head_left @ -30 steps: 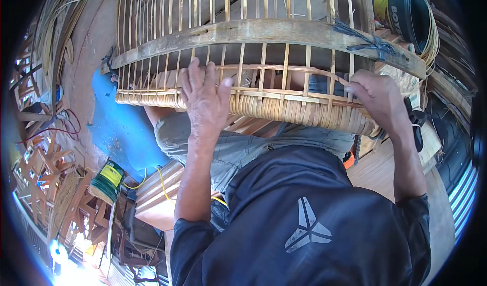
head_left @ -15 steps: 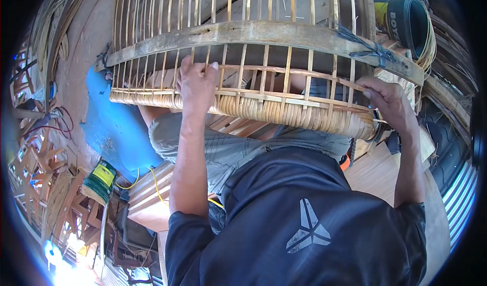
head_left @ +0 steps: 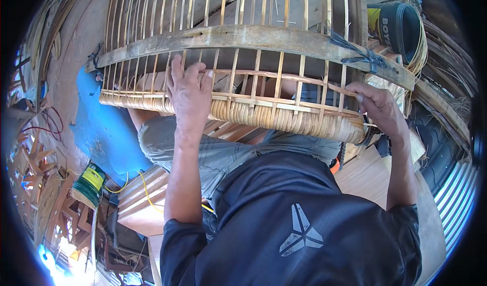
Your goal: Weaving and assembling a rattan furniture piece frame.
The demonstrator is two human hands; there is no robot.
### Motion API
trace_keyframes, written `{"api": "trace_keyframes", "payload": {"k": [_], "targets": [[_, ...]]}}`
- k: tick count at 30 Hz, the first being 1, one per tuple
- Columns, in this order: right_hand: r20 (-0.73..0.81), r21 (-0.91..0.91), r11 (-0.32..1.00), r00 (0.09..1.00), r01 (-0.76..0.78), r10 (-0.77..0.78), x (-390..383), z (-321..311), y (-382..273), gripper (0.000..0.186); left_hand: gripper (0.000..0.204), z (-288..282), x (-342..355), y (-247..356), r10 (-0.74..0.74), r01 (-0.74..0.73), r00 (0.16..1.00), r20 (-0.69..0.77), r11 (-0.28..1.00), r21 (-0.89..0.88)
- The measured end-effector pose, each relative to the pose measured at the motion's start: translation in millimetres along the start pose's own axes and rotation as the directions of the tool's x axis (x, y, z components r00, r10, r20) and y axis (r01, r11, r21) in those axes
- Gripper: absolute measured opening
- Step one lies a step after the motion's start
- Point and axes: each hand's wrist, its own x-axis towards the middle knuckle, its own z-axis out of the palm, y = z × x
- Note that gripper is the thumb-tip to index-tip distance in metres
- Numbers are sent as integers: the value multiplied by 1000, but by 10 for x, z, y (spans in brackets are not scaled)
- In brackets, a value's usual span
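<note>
A woven rattan frame point(head_left: 284, 119) lies across my lap, with a thickly wrapped near edge and thin upright slats point(head_left: 278, 83) crossed by a weathered wooden bar point(head_left: 258, 38). A thin reddish strip point(head_left: 261, 74) runs through the slats just above the wrapped edge. My left hand point(head_left: 190, 93) has its bent fingers on this strip and the slats at left of centre, seemingly gripping the strip. My right hand point(head_left: 380, 108) pinches the strip's right end beside the last slats. Blue cord point(head_left: 368, 58) is tied round the bar's right part.
A dark green bucket point(head_left: 403, 32) stands upper right beside loose strips. A green-and-yellow container point(head_left: 89, 184) sits lower left near a blue sheet point(head_left: 104, 134), yellow cord point(head_left: 144, 189) and stacked wood pieces point(head_left: 137, 207). Scrap wood point(head_left: 43, 184) piles up at the far left.
The frame and both arms appear shifted slightly left and down in the picture. My left fingers, spread a second ago, bent onto the strip; my right hand holds its end nearer the frame's right end.
</note>
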Motion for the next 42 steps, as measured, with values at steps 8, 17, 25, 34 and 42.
{"api": "trace_keyframes", "payload": {"k": [8,17,25,34,42], "targets": [[-143,-555,756,856,346,-497,0,111,-757,24,24,-668,98,-1615,12,-11,1000,-8,994,111],[171,215,808,793,548,-584,1035,1486,-2151,41,14,-2023,22,-1009,-193,160,981,-25,873,-461],[-118,-285,953,982,106,-145,889,1126,-1213,41,29,-129,71,-777,185,-194,981,-61,946,-258],[-175,-234,947,949,220,-264,728,1163,-1296,29,35,1,72,-595,154,-142,978,143,986,-88],[-25,-227,954,978,198,-209,850,1070,-1195,31,33,-21,67,-580,94,-85,974,204,995,-56]]}}
